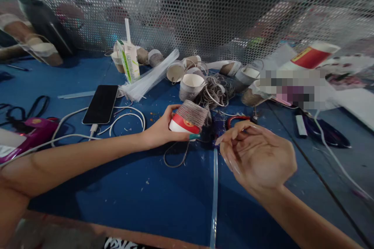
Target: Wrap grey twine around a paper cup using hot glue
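Note:
My left hand (172, 126) is closed around a red and white paper cup (180, 123), tilted on its side. Grey cord (191, 112) is wound in rows around one end of it, and a loop of cord hangs below. To the right, my right hand (257, 151) is palm up with fingers loosely bent, and I see nothing in it. Just beyond its fingertips lies a dark blue tool, partly hidden, with a long clear glue stick (215, 186) running from it toward me. A red handle (238, 118) shows behind that hand.
Behind the hands are a tangled heap of grey cord (217, 90), several cord-wrapped cups (191, 87) and a bundle of clear glue sticks (152, 76). A phone (101, 104) with a white cable and a drink carton (130, 62) stand left. A perforated metal screen (187, 15) closes the back.

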A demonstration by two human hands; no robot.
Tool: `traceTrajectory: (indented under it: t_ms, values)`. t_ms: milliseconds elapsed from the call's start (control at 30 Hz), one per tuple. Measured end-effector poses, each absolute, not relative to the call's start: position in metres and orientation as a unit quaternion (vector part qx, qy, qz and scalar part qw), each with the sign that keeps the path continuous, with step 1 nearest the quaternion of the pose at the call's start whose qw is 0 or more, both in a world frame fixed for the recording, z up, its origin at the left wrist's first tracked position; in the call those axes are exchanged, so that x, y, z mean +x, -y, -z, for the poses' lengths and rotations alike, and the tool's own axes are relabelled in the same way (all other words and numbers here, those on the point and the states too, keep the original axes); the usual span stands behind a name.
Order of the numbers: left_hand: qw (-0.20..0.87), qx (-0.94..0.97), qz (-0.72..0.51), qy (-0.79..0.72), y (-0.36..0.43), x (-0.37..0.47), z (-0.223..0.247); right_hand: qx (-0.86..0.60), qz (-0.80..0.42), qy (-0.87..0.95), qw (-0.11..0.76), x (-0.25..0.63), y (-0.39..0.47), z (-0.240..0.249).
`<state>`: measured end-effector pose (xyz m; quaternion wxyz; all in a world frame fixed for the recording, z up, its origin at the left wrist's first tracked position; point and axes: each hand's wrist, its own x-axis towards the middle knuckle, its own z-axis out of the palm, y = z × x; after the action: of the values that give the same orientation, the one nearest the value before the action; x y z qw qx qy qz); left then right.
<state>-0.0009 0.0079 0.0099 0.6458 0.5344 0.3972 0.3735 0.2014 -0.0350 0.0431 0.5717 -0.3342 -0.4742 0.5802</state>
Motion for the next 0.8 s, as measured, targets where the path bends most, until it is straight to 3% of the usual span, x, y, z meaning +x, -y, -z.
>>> traceTrajectory:
  t_ms: [433, 633, 800]
  values:
    - [0.637, 0.54, -0.389, -0.389, -0.006, -0.001, -0.009, -0.359, -0.648, 0.427, 0.519, 0.191, 0.034, -0.036]
    - [0.632, 0.524, -0.422, -0.386, -0.004, 0.002, -0.009, -0.299, -0.456, 0.569, 0.616, 0.19, 0.053, -0.038]
    - [0.657, 0.488, -0.447, -0.362, -0.007, 0.001, -0.002, -0.34, -0.344, 0.594, 0.643, 0.194, 0.045, -0.028]
